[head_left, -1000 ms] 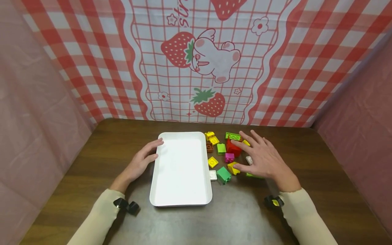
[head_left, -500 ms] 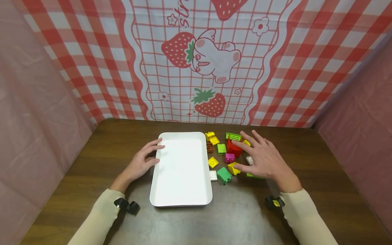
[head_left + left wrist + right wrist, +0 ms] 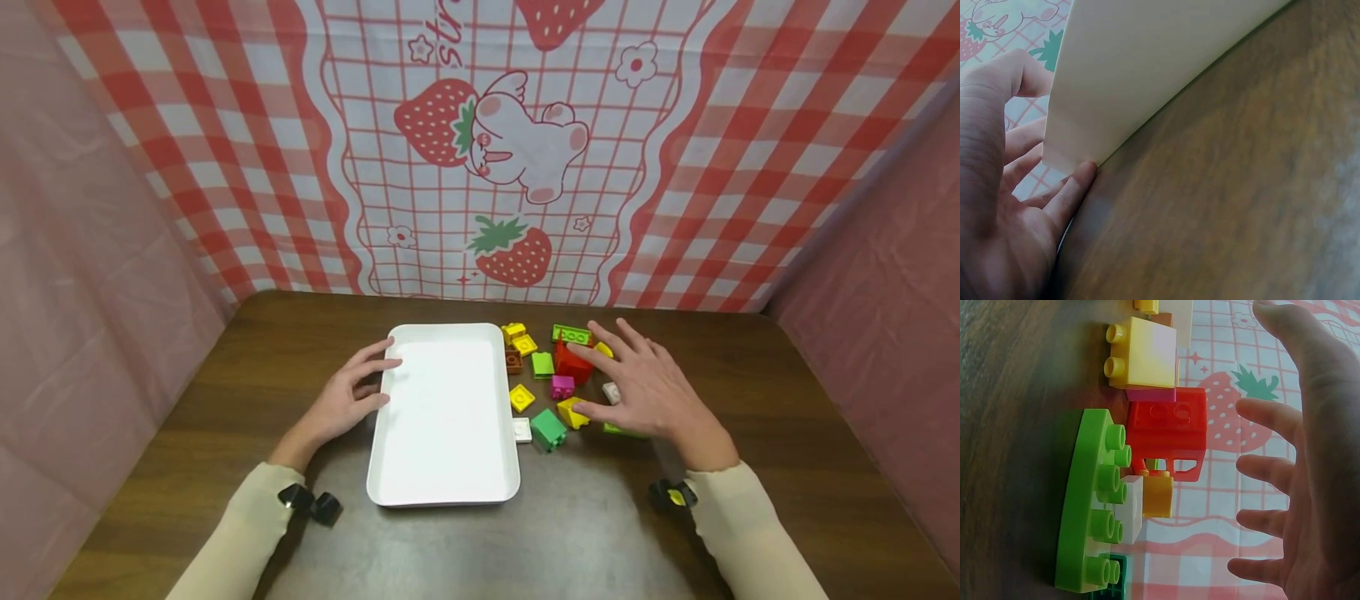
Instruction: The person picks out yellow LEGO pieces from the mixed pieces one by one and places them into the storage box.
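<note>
My left hand (image 3: 341, 400) rests against the left side of a white rectangular tray (image 3: 377, 450), its fingers fairly straight, some of them reaching over the rim. In the left wrist view a fingertip touches the lower part of the tray's outer wall (image 3: 1135, 69). With fingers spread, my right hand (image 3: 648, 387) hovers over toy building bricks, holding none. Near it are a red brick (image 3: 572, 363), a yellow sloped brick (image 3: 572, 413) and a magenta brick (image 3: 562, 386). A long lime brick (image 3: 1082, 506), partly hidden in the head view, shows fully in the right wrist view.
Between tray and right hand lie a green brick (image 3: 548, 429), a lime brick (image 3: 542, 365), a yellow plate brick (image 3: 522, 397), a white one (image 3: 522, 430) and a brown one (image 3: 513, 361). A checked cloth (image 3: 675, 167) hangs behind the wooden table (image 3: 202, 383).
The fingers of my left hand have shifted slightly along the tray's rim, one now reaching further over it. The right hand, tray and bricks look almost unchanged.
</note>
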The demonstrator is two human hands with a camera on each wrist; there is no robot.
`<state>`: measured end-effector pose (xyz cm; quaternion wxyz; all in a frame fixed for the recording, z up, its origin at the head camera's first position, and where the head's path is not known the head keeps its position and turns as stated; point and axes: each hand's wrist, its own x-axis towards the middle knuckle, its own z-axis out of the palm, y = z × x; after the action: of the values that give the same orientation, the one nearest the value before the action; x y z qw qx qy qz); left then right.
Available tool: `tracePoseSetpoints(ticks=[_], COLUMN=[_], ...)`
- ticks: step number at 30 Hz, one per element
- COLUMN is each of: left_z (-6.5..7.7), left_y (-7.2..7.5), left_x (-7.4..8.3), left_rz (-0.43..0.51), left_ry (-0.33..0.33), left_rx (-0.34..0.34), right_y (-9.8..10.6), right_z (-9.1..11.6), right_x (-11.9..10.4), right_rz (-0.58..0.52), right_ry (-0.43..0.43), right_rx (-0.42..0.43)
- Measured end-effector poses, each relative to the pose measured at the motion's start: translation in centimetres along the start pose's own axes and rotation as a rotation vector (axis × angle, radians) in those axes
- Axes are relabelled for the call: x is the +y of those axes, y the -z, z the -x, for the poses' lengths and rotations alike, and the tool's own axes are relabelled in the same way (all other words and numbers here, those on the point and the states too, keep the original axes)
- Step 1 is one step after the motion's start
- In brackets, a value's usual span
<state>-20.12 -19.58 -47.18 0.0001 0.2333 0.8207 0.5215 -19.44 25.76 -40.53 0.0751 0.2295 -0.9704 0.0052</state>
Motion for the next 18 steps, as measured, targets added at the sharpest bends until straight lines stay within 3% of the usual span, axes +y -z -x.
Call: tracePoseSetpoints(ticks=[9, 18], left_z=[0.06, -0.01], left_y=[0.05, 0.00], left_x=[-0.09, -0.21], left_rz=[0.012, 0.040], left_ry=[-0.020, 0.030], left_rx=[0.002, 0.012], right_y=[0.12, 0.19], right_z=[0.00, 0.02], right_x=[-0.05, 0.18], right_rz=[-0.001, 0.003], right_ry=[-0.001, 0.007], right_rx=[0.002, 0.006])
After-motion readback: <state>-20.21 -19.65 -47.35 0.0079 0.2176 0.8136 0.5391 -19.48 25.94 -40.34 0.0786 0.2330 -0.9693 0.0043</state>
